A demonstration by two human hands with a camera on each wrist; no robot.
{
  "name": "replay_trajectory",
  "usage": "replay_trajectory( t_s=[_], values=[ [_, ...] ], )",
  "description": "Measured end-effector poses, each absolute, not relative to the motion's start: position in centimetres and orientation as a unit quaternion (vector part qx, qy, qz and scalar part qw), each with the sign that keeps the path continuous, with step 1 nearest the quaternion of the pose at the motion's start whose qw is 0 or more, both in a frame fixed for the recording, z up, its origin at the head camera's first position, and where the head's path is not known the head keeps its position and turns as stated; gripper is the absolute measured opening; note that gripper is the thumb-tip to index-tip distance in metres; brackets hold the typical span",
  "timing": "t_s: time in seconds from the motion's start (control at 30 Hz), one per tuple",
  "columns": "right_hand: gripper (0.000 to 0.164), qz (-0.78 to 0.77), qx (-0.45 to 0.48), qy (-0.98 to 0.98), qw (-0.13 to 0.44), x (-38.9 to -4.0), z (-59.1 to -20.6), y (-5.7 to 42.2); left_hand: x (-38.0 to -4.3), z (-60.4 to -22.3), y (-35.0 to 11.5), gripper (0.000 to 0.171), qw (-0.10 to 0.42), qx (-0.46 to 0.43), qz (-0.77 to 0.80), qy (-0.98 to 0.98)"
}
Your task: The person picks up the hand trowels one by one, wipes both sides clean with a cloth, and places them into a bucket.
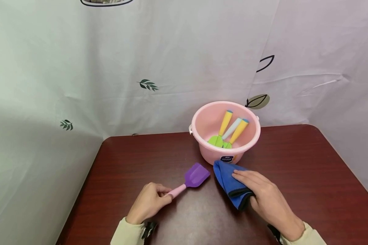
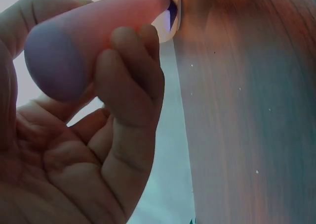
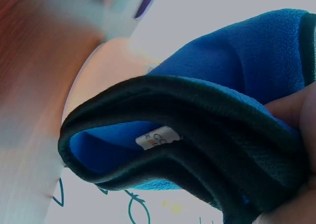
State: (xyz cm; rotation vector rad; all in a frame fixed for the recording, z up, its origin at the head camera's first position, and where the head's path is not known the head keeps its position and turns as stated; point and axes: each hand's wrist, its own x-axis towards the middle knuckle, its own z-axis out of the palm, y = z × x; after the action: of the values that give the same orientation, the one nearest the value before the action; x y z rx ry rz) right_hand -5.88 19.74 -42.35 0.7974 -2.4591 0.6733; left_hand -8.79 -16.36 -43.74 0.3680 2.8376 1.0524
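In the head view my left hand [image 1: 151, 200] pinches the pink handle of a small shovel [image 1: 197, 175] with a wide purple blade. The left wrist view shows the thumb and fingers around that handle [image 2: 103, 26], near its rounded pale-purple end. My right hand [image 1: 268, 195] grips a folded blue cloth [image 1: 228, 178] edged in black, just in front of a pink bucket [image 1: 208, 151]. Seen from the right wrist, the cloth [image 3: 217, 56] hangs in layered folds, with a small white label [image 3: 158, 137] inside.
Inside the bucket lean two yellow-handled tools [image 1: 225, 122] with green heads and a light-blue handle [image 1: 232, 128]; its lower end is hidden. The bucket stands at the back of a dark red-brown wooden table [image 1: 135, 156]. White cloth [image 1: 178, 51] with leaf prints hangs behind and beside it.
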Motion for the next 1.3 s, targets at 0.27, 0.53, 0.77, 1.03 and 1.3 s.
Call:
replay_trajectory(
  t_s=[0.27,0.53,0.77,1.03,1.3],
  values=[
    [0.074,0.254,0.299,-0.89,0.234,-5.9,-42.3,19.4,-8.5,-43.8,-16.6,0.013,0.051,0.15,0.364,0.918],
    [0.075,0.259,0.306,-0.888,0.226,-5.9,-42.0,19.0,-8.5,-44.2,-16.4,0.015,0.038,0.172,0.387,0.905],
    [0.07,0.257,0.35,-0.865,0.25,-6.2,-41.9,18.3,-8.6,-44.9,-16.0,0.012,0.031,0.162,0.417,0.894],
    [0.058,0.243,0.372,-0.859,0.254,-6.4,-41.6,17.5,-8.7,-45.1,-15.8,0.011,0.035,0.13,0.447,0.884],
    [0.049,0.215,0.412,-0.847,0.259,-6.8,-41.7,16.5,-8.9,-44.8,-15.5,0.011,0.029,0.114,0.461,0.88]
  ],
)
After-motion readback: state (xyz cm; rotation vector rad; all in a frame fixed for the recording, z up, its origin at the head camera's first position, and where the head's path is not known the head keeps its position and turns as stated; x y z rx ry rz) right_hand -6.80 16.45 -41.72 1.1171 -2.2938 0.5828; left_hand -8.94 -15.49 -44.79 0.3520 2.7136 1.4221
